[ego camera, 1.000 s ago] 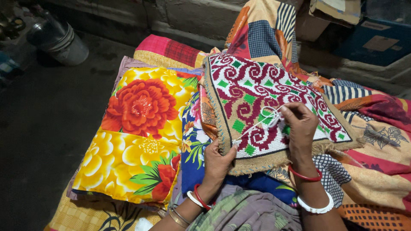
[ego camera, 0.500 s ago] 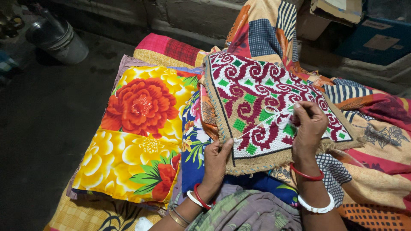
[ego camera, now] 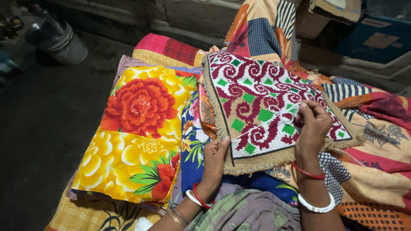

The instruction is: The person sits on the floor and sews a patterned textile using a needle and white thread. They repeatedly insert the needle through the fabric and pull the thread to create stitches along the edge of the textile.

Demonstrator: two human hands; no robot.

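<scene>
Evidently the right hand (ego camera: 314, 124) pinches a white thread (ego camera: 261, 124) taut, its loops just left of the fingertips — it runs down-left to the embroidered mat (ego camera: 252, 90). The left hand (ego camera: 215, 160) clamps the mat's near edge, thumb on top, steadying the cloth against the pull — a flowered cushion (ego camera: 141, 128) lies left.

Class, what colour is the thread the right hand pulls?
White thread, clearest in the head view.
</scene>
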